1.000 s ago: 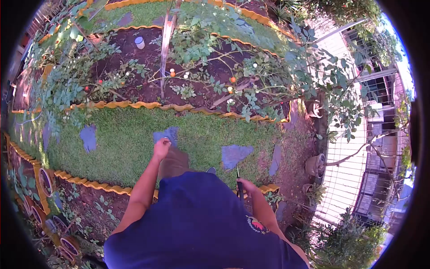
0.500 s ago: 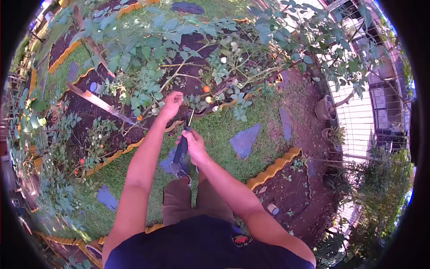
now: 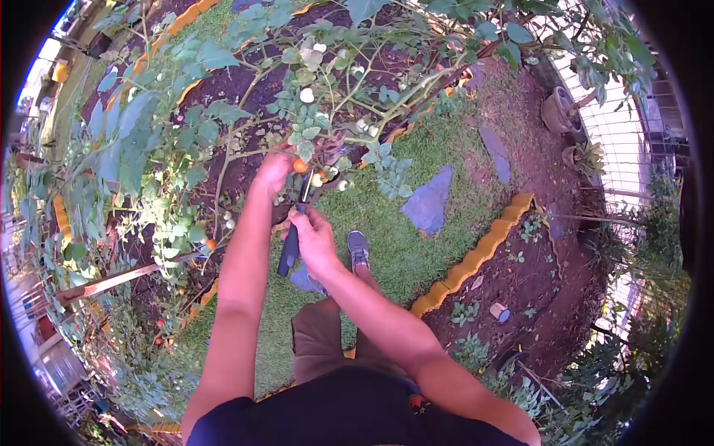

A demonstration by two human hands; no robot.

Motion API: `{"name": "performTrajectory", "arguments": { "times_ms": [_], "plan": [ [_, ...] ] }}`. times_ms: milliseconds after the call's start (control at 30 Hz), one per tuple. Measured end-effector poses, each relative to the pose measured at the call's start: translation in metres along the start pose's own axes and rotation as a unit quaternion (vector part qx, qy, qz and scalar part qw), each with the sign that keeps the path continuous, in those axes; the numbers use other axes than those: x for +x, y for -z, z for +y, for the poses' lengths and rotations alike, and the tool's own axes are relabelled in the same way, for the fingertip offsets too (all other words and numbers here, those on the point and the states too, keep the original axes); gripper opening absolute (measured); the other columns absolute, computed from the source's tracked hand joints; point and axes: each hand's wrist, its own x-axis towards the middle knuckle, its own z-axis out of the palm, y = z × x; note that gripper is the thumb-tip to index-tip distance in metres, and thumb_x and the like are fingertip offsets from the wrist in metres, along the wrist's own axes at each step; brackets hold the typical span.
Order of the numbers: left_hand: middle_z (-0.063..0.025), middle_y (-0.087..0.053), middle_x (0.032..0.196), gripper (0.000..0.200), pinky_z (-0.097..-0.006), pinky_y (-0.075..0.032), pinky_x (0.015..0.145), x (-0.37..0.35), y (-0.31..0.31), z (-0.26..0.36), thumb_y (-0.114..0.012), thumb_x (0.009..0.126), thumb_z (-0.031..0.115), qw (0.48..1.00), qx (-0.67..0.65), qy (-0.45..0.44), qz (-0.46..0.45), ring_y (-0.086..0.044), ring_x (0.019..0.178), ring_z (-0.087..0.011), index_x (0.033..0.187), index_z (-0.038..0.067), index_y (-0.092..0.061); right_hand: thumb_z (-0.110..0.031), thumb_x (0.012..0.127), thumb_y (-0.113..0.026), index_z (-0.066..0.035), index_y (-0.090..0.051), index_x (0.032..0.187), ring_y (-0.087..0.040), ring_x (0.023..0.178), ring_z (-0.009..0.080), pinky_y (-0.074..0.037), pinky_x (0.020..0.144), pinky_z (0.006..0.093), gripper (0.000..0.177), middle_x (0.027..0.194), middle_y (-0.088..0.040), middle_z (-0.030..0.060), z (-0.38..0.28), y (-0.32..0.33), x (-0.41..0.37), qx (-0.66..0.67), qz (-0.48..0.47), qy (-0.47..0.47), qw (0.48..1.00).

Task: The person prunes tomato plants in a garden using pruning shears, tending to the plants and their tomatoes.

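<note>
Near the edge of the garden bed [image 3: 232, 88], the right hand [image 3: 314, 239] gripped a dark-handled tool [image 3: 288, 253] beside an orange tomato [image 3: 300, 166], so one slip could've jabbed the left hand [image 3: 275, 174], whose hold I couldn't tell.

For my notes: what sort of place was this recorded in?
Probably a garden, perhaps a home vegetable plot: an orange, tomato-like fruit hangs among leafy plants, wavy yellow edging borders a soil bed, and flat stones lie in the grass.
</note>
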Motion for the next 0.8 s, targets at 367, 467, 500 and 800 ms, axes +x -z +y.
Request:
{"name": "performTrajectory", "arguments": {
  "times_ms": [367,467,500,800],
  "plan": [
    [-0.0105,-0.068,0.112,0.038,-0.0326,-0.053,0.089,0.007,0.020,-0.006,-0.055,0.085,-0.011,0.994,-0.098,0.001,-0.056,-0.067,0.099,-0.0216,0.121,-0.001,-0.060,-0.032,0.093,-0.064,0.000,-0.057,0.111,-0.065,0.071,0.0183,-0.053,0.067,0.0318,0.038,0.088,-0.064,0.0099,-0.019,-0.019,0.005,0.122,0.021,-0.071,0.990],
    [-0.0086,-0.067,0.098,0.029,-0.0357,-0.054,0.081,0.003,0.013,0.000,-0.067,0.084,0.001,0.994,-0.095,-0.019,-0.057,-0.067,0.088,-0.0227,0.112,0.002,-0.061,-0.033,0.093,-0.064,0.000,-0.058,0.110,-0.065,0.070,0.0185,-0.054,0.066,0.0321,0.037,0.088,-0.064,0.0101,-0.022,-0.020,0.003,0.118,0.028,-0.071,0.990],
    [-0.0077,-0.067,0.092,0.027,-0.0372,-0.055,0.077,0.002,0.012,0.000,-0.074,0.084,0.008,0.994,-0.092,-0.031,-0.059,-0.067,0.083,-0.0230,0.107,0.004,-0.062,-0.032,0.093,-0.063,0.000,-0.058,0.109,-0.065,0.070,0.0185,-0.054,0.066,0.0321,0.037,0.088,-0.064,0.0099,-0.021,-0.021,0.003,0.121,0.026,-0.068,0.990],
    [-0.0076,-0.068,0.092,0.025,-0.0402,-0.054,0.082,0.005,0.015,-0.003,-0.076,0.084,0.010,0.995,-0.081,-0.033,-0.042,-0.068,0.086,-0.0244,0.104,0.005,-0.062,-0.030,0.094,-0.062,-0.001,-0.059,0.103,-0.065,0.066,0.0174,-0.053,0.058,0.0314,0.030,0.083,-0.063,0.0073,-0.032,-0.029,-0.003,0.129,0.046,-0.081,0.987]
  ]
}}
